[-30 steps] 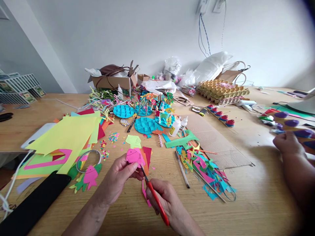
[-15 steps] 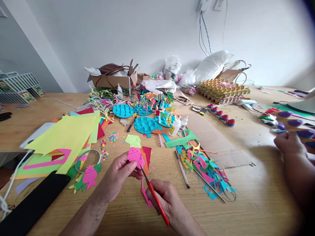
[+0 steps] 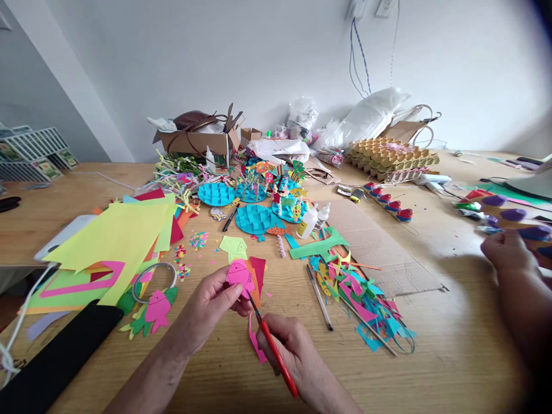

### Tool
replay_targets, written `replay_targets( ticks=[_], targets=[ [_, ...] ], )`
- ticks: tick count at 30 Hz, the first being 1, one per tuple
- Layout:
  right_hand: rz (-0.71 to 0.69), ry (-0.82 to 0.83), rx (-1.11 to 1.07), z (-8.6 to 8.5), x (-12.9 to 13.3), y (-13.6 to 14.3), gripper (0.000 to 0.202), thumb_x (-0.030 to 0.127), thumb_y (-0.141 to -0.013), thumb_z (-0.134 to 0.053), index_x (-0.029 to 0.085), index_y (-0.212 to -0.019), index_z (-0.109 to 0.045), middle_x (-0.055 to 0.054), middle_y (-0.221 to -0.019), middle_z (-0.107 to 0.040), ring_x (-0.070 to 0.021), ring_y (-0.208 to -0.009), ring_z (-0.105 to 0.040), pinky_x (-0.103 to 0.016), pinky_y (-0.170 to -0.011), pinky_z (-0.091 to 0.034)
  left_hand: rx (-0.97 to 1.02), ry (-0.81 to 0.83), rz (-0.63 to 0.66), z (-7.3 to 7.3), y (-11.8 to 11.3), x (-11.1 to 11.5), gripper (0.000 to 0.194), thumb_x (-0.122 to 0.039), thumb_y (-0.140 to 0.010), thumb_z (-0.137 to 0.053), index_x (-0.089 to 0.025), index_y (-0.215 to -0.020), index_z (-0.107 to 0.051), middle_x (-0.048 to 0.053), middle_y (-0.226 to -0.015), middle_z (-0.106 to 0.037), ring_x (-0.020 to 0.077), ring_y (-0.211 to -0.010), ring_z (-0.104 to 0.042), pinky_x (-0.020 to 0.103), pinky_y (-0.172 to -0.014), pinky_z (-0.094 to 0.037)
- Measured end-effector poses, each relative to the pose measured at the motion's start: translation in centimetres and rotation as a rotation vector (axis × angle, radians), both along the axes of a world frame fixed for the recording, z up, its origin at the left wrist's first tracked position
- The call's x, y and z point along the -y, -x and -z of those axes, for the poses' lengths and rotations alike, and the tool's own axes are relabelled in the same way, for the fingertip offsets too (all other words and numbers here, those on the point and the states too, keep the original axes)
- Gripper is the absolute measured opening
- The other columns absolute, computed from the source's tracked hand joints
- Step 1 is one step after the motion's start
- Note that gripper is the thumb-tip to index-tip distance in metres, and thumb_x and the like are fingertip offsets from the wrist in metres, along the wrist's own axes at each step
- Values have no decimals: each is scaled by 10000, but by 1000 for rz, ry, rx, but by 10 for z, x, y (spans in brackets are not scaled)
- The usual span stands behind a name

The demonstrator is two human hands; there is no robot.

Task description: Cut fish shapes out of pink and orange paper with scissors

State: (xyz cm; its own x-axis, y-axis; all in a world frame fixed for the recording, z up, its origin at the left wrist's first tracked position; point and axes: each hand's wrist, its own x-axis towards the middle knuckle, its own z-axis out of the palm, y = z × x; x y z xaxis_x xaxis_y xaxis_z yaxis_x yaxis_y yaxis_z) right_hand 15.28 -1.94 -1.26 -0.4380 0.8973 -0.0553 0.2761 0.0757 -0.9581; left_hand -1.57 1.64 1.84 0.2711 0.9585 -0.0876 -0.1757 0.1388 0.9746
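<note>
Between the thumb and fingers of my left hand (image 3: 218, 296) is a pink paper fish (image 3: 240, 275) with drawn lines on it. My right hand (image 3: 291, 348) grips red-handled scissors (image 3: 276, 351), whose blades meet the lower right edge of the fish. A thin pink paper strip (image 3: 257, 339) hangs or lies just beside the scissors. Beyond the fish are a yellow-green paper (image 3: 234, 246) with a fish outline and red and orange paper pieces (image 3: 257, 273). To the left, several cut paper fish (image 3: 157, 310) lie in a small pile next to a tape roll (image 3: 154, 282).
Coloured paper sheets (image 3: 116, 230) cover the left side. Blue painted discs (image 3: 259, 219), glue bottles (image 3: 307, 222) and a cardboard sheet (image 3: 379, 247) lie ahead. Paper scraps (image 3: 371, 305) and a pen (image 3: 319, 296) are to the right. Another person's hand (image 3: 509, 253) touches a painted egg-carton piece (image 3: 515, 215).
My left hand and the pink fish have shifted very slightly to the right. The scissors stay at the edge of the fish, almost unmoved.
</note>
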Motion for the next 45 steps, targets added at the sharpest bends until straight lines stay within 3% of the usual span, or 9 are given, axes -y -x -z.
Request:
replay_targets(
  ticks=[9,24,39,45],
  targets=[
    [5,-54,6,4,-1,0,386,378,-904,-409,186,-581,-322,61,-563,-275,-86,-513,-256,-218,-459,-208,-45,6,11,2,2,-2,114,-245,-798,-555,-160,-747,-612,-7,-657,-632,128,-620,-586,241,-582,-503],
    [-28,-3,26,0,2,-2,352,336,-912,-382,178,-597,-387,53,-571,-332,-89,-519,-290,-214,-470,-227,-214,-40,28,-3,1,-1,139,-256,-796,-532,-157,-705,-570,-14,-586,-577,115,-551,-525,225,-527,-435],
    [-15,2,0,4,2,-4,388,389,-923,-361,180,-596,-370,52,-577,-313,-93,-523,-273,-225,-463,-221,-158,-42,82,1,1,-2,143,-250,-811,-529,-153,-720,-581,-14,-615,-566,112,-567,-523,225,-531,-438],
    [-15,-25,11,6,2,-5,458,490,-916,-339,178,-583,-366,50,-573,-315,-93,-524,-282,-223,-469,-230,-180,-38,72,2,2,-4,154,-267,-797,-545,-153,-700,-584,-8,-611,-573,117,-558,-529,231,-527,-440]
  ],
)
